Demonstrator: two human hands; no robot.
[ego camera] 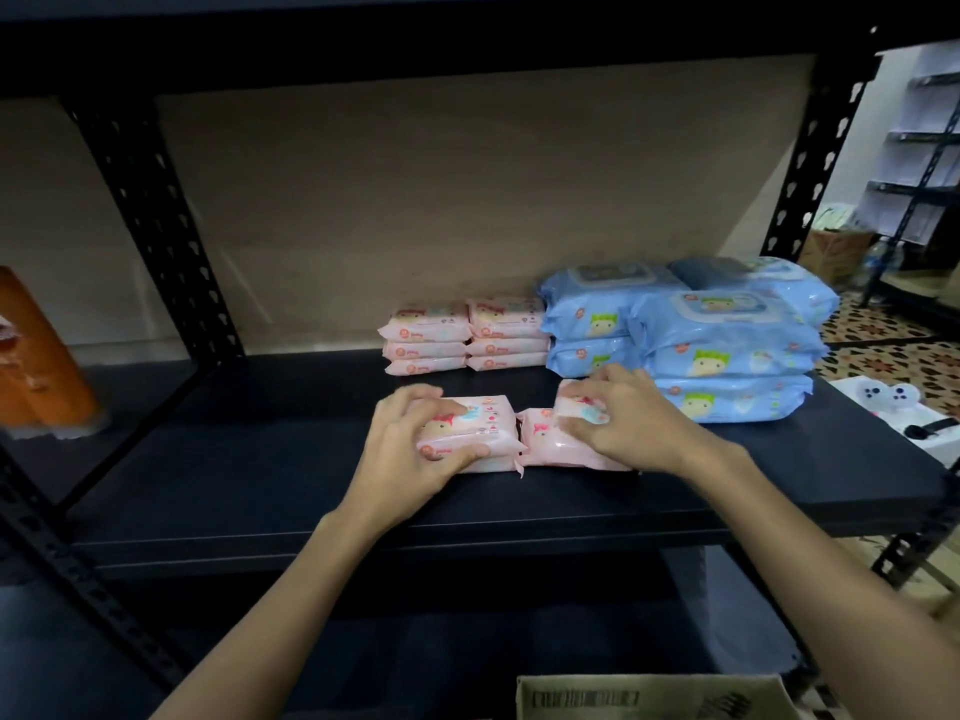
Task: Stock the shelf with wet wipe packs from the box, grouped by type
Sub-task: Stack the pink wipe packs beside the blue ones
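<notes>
Head view takes in a black metal shelf (260, 459) with slotted uprights and a beige back wall (415, 200). On the board's right part stand the blue packs (727, 350), large ones stacked in two piles, one pile behind and left of the other, three high at the front. Just left of them, against the back, sit the pink stacks (462, 337): two piles side by side, touching, each three small packs high. At the far left edge an orange pack (36, 356) leans, blurred. A box flap (649, 698) shows at the bottom edge, below the shelf.

Nearer the front of the board lie two small piles of pink packs, side by side and touching. The left hand (415, 449) grips the left pile (467, 433), fingers curled over its far edge and thumb pressed on the near face. The right hand (634, 423) lies over the right pile (550, 444), fingers spread and bent down on the top pack, which sits askew on the one below.
</notes>
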